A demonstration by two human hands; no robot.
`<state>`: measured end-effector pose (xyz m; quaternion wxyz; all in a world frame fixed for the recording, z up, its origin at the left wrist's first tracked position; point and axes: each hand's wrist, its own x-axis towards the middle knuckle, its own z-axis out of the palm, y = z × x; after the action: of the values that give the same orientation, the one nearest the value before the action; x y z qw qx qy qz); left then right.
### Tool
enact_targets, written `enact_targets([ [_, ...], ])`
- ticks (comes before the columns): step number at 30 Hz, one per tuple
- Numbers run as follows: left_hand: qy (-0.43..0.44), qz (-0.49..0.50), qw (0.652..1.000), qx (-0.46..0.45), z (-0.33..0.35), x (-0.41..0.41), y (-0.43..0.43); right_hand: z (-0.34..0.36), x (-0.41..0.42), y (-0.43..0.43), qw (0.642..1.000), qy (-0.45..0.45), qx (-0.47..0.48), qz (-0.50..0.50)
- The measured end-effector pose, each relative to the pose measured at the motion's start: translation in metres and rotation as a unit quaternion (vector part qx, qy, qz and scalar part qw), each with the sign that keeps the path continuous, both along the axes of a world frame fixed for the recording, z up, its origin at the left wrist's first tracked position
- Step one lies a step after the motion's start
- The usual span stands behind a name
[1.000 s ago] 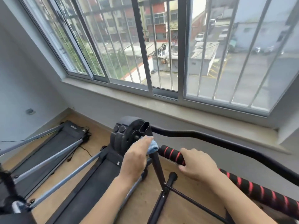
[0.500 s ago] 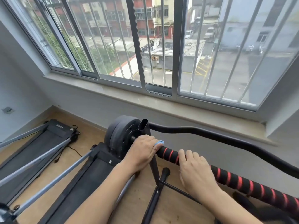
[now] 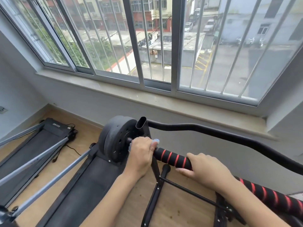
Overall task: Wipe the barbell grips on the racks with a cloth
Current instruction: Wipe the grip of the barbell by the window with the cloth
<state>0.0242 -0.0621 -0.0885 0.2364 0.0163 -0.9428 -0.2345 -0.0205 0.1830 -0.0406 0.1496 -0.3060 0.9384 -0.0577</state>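
Observation:
A barbell lies across a black rack point(image 3: 151, 190), and its black grip with red stripes point(image 3: 173, 158) runs from the centre down to the right edge. My left hand point(image 3: 141, 154) is closed around the bar's left end, pressing a light blue cloth point(image 3: 155, 141) against it; only small bits of cloth show past the fingers. Just left of that hand hang grey weight plates point(image 3: 114, 140). My right hand point(image 3: 205, 171) grips the striped grip further right, fingers wrapped over it.
Two folded treadmills point(image 3: 49, 140) with grey rails lie on the wooden floor at the left. A curved black bar point(image 3: 221, 135) runs behind the barbell. A wide barred window and its stone sill point(image 3: 147, 99) fill the wall ahead.
My left hand has closed tighter over the cloth and slid slightly left toward the weight plates. My right hand has settled lower on the striped grip. The view has tilted down.

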Motion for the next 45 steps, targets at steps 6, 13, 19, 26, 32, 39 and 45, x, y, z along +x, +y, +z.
enact_targets([
  [6, -0.028, -0.117, 0.993, -0.008, -0.002, 0.013, 0.001, 0.004, 0.019, -0.001, 0.997, 0.081, 0.014, -0.014],
  [13, -0.019, -0.105, 0.994, -0.013, -0.008, 0.019, -0.059, -0.011, 0.032, 0.005, 0.988, 0.153, -0.01, 0.01],
  [19, -0.013, -0.013, 0.999, 0.043, -0.003, 0.027, 0.005, 0.0, 0.034, 0.003, 0.997, 0.066, -0.043, 0.014],
  [26, 0.003, -0.089, 0.996, 0.002, -0.001, 0.043, -0.001, 0.004, 0.038, -0.007, 0.999, 0.03, -0.03, -0.006],
  [32, -0.003, -0.051, 0.998, -0.022, -0.005, 0.038, -0.049, 0.006, 0.052, 0.002, 0.998, 0.031, -0.046, -0.007],
  [39, -0.022, 0.009, 0.999, 0.027, -0.001, 0.048, -0.008, 0.004, 0.042, 0.014, 0.999, -0.037, 0.001, -0.02],
  [45, -0.05, -0.083, 0.995, -0.007, 0.004, 0.054, 0.002, 0.001, 0.059, 0.013, 0.999, 0.037, 0.001, -0.029],
])
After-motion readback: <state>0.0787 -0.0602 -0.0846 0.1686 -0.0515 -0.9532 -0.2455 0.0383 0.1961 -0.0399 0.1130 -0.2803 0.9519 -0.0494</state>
